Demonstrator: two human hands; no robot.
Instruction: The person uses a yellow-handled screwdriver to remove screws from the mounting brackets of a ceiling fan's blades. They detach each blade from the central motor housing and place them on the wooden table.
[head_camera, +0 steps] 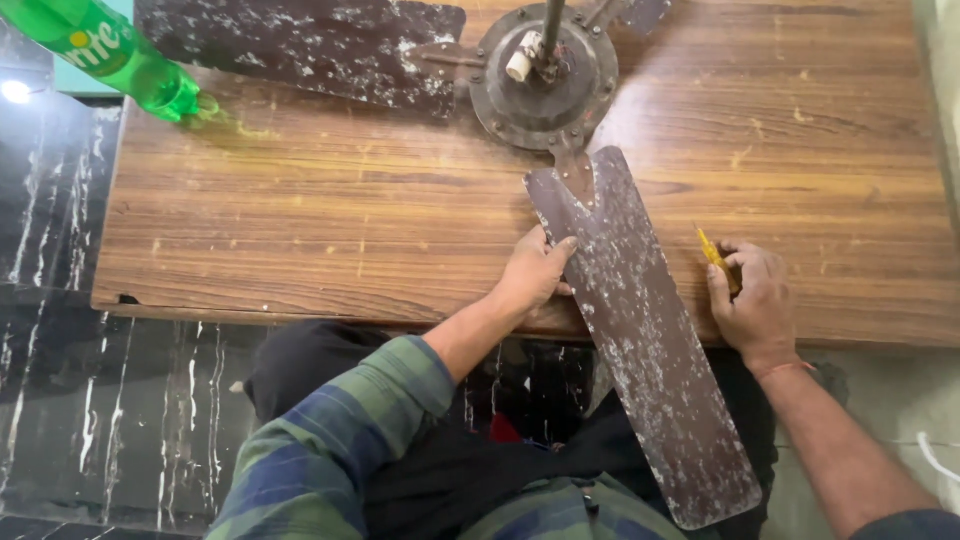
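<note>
An old ceiling fan lies on the wooden table [300, 230], and everything here sits relative to its round motor hub [545, 75]. The near blade [640, 340] runs from the hub toward the person and overhangs the table's near edge. The left hand [535, 272] presses open on that blade's left edge, steadying it. The right hand [752, 300], right of the blade, is closed around a yellow-handled screwdriver [717, 255]. This looks like work on the blade's mounting; bringing the tip to the bracket [575, 172] at the hub would call for a firm hold. A green bottle [110, 55] lies far left of the hub.
</note>
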